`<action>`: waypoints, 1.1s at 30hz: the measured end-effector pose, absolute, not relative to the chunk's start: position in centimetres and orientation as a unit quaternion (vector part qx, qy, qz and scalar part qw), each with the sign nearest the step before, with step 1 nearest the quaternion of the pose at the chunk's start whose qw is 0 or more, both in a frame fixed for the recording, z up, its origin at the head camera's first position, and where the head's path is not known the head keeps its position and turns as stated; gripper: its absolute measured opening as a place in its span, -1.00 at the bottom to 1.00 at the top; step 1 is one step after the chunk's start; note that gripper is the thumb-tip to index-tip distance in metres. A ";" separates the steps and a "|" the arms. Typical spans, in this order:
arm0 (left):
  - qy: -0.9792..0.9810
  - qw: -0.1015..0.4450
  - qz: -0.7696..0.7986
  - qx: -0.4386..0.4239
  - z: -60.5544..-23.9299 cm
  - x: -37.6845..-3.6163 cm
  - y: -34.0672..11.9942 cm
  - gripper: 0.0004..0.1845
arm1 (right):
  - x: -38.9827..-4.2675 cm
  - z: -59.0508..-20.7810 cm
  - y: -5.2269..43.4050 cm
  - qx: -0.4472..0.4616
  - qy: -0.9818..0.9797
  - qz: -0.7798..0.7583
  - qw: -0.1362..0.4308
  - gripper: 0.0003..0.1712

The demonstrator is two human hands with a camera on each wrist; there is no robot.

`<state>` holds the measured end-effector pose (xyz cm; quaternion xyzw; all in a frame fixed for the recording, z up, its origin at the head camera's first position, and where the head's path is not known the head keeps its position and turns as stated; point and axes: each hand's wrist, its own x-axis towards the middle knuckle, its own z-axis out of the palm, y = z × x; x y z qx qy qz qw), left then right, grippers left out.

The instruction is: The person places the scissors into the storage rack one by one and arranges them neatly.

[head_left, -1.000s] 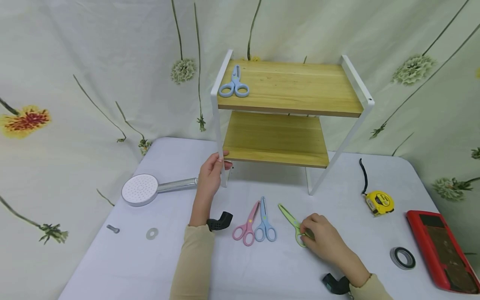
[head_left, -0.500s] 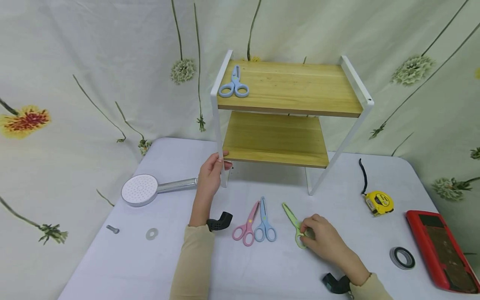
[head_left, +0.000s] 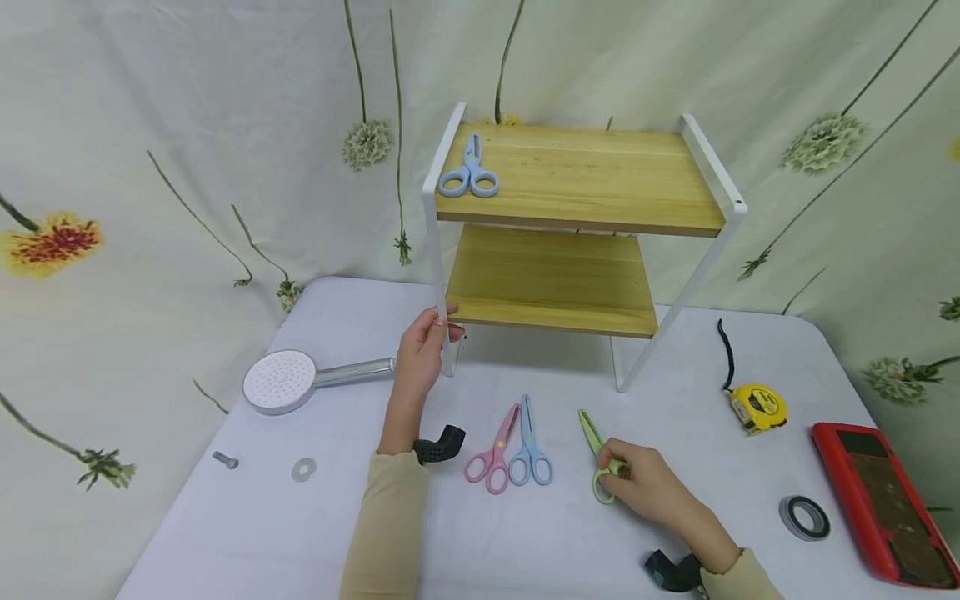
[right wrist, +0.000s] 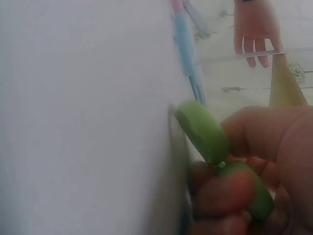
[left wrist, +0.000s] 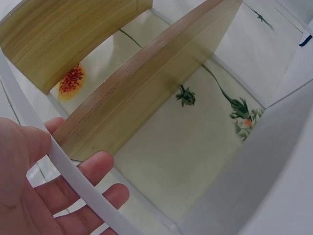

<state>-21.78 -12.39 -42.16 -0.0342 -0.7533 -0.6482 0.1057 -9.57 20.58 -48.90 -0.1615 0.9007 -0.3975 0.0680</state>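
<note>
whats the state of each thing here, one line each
green scissors: closed, handle gripped by right hand
rack: upright, front post gripped by left hand
pink scissors: closed, flat on table
blue scissors on top shelf: closed, lying flat
tape measure: tape retracted

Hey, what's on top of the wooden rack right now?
On the rack's top shelf lies one pair of blue scissors, near its left end. The lower shelf shows bare wood, though its back strip is hidden under the top shelf.

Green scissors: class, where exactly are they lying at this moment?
In the head view the green scissors lie on the table, held at the handles by the right hand, right of the blue scissors.
</note>
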 end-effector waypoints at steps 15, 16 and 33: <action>-0.758 0.102 -0.644 -0.031 -42.2 -21.8 -12.4 -0.65 | -9.5 -49.1 20.8 -0.159 0.890 -0.419 0.090 -0.92; -0.760 0.101 -0.641 -0.031 -42.2 -21.8 -12.4 -0.64 | -9.6 -49.0 20.7 -0.153 0.888 -0.423 0.093 -0.92; -0.754 0.109 -0.647 -0.029 -42.2 -21.8 -12.2 -0.66 | -11.7 -43.7 20.3 -0.257 0.762 -0.582 0.124 -0.77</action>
